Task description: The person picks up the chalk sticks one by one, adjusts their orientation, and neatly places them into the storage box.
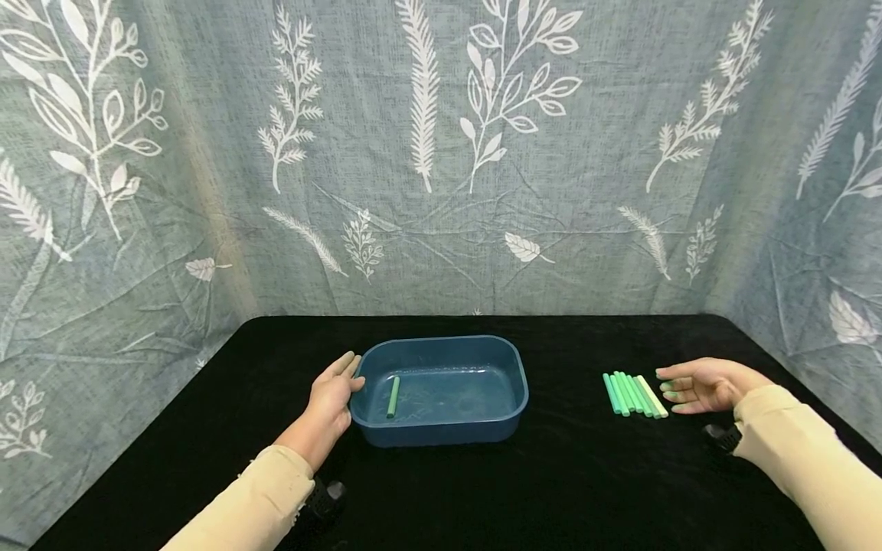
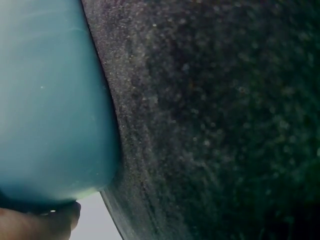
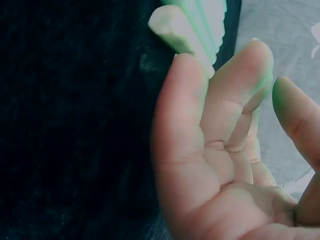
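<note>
A blue plastic bin (image 1: pixel 441 435) sits on the black-covered table, one green chalk stick (image 1: pixel 393 396) lying inside near its left end. My left hand (image 1: pixel 331 398) rests against the bin's left end, fingers extended along the outside and thumb tip at the rim; in the left wrist view, a fingertip (image 2: pixel 60 220) shows at the bin's end. Several green chalk sticks (image 1: pixel 627 394) lie side by side at the right, with a pale yellow chalk stick (image 1: pixel 651 396) as the rightmost. Just right of that row is my right hand (image 1: pixel 713 385), fingers loosely bent and holding nothing, green dust on the fingertips.
Black cloth (image 1: pixel 551 490) covers the table. A grey-blue curtain (image 1: pixel 441 229) with white leaf prints hangs behind it and at both sides. Dark wrist devices show under the left sleeve (image 1: pixel 241 497) and the right sleeve (image 1: pixel 799 444).
</note>
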The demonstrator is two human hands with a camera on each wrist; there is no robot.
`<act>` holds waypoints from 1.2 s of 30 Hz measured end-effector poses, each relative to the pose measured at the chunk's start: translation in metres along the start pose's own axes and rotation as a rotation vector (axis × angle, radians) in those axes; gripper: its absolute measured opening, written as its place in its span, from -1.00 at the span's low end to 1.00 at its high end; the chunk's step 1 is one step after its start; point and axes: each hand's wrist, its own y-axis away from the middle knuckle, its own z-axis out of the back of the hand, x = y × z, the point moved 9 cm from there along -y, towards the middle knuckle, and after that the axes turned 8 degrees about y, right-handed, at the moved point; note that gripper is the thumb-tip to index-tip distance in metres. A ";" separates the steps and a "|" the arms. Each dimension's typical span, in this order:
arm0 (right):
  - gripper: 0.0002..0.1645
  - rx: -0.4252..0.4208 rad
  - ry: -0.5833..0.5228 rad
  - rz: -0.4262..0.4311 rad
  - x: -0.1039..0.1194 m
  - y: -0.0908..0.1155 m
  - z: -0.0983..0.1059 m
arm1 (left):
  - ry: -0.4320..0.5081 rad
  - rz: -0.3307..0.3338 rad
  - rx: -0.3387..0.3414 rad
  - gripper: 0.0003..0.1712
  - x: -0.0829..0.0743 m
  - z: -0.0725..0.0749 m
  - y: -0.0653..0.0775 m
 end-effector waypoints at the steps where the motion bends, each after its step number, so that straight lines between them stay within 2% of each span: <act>1: -0.90 -0.011 0.012 -0.010 -0.002 -0.001 0.002 | 0.000 0.003 -0.001 -0.28 0.000 0.000 0.000; 3: -0.75 -0.029 0.055 -0.020 -0.004 -0.001 0.004 | -0.001 0.003 0.000 -0.28 0.001 -0.001 0.000; 8: -0.17 -0.056 0.194 -0.030 -0.005 -0.003 0.005 | -0.001 -0.006 0.003 -0.28 0.002 -0.001 0.000; 10: -0.11 -0.061 0.222 -0.035 -0.005 -0.004 0.004 | 0.004 -0.011 0.007 -0.27 0.002 -0.002 0.000; 16: -0.20 -0.074 0.256 -0.025 -0.004 -0.005 0.005 | 0.008 -0.009 0.015 -0.27 0.002 -0.003 0.000; 21: -0.43 -0.109 0.282 -0.023 -0.005 -0.007 0.006 | 0.002 -0.011 0.013 -0.27 0.002 -0.002 0.000; 25: -0.56 -0.168 0.310 -0.052 -0.004 -0.008 0.005 | 0.008 -0.013 0.015 -0.27 0.002 -0.002 0.000; 32: -0.77 -0.220 0.342 -0.105 0.000 -0.010 0.002 | 0.007 -0.013 0.009 -0.27 0.000 -0.002 0.000; 36: -0.79 -0.235 0.345 -0.114 0.000 -0.009 0.001 | 0.003 -0.014 0.007 -0.27 0.001 -0.002 0.000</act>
